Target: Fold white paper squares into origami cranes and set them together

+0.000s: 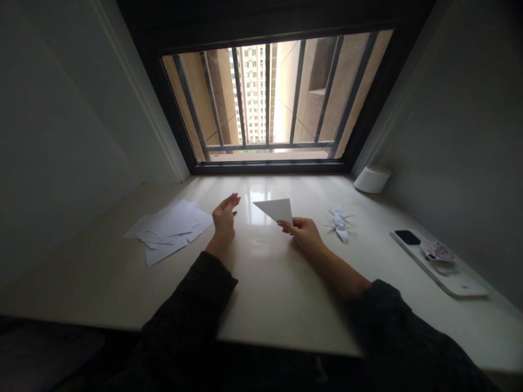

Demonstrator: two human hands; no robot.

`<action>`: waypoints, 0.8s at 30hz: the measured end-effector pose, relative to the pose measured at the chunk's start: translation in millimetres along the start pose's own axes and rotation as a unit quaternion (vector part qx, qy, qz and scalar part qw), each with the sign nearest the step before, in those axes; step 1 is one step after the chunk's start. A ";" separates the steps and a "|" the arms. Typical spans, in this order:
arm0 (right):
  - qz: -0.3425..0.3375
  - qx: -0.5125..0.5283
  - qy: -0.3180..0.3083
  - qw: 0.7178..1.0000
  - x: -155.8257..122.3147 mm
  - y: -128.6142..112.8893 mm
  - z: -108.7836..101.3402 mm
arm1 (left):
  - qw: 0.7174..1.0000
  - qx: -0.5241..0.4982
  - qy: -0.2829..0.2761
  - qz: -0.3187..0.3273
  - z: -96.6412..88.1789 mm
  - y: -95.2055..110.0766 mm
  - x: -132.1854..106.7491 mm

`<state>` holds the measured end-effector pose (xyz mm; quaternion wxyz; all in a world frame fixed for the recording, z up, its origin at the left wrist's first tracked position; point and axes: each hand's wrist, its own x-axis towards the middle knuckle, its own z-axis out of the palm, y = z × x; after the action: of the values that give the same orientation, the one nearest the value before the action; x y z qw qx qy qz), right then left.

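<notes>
My right hand (304,231) pinches one corner of a white paper folded into a triangle (275,209) and holds it just above the pale desk (269,283). My left hand (224,216) hovers a little to the left of the paper, fingers loosely apart and slightly curled, holding nothing. Both forearms wear dark sleeves.
A loose pile of white paper sheets (169,228) lies at the left. A folded paper crane (340,222) sits right of my right hand. A phone in a white case (439,261) lies near the right edge, and a white round object (371,178) stands by the barred window (269,103).
</notes>
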<state>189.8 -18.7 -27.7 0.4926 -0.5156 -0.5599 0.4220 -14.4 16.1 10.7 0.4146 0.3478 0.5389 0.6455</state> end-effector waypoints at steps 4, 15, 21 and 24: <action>0.001 0.046 0.040 0.998 3.9 0.9 -2.1 | 0.994 0.034 -0.101 -0.001 11.2 -9.4 -15.8; -0.019 -0.031 -0.022 0.999 1.5 -6.7 -8.0 | 0.973 0.124 -0.193 0.036 19.9 -20.4 -28.2; -0.021 -0.061 -0.017 0.998 3.8 -8.0 -12.2 | 0.971 0.101 -0.215 -0.018 20.3 -18.0 -28.0; -0.025 -0.064 -0.020 0.997 4.3 -10.5 -14.2 | 0.972 0.070 -0.222 -0.039 21.3 -18.1 -27.5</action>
<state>202.1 -16.1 -14.6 0.4582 -0.5233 -0.6079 0.3829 19.0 1.1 -3.4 0.5235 0.4895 0.4902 0.4961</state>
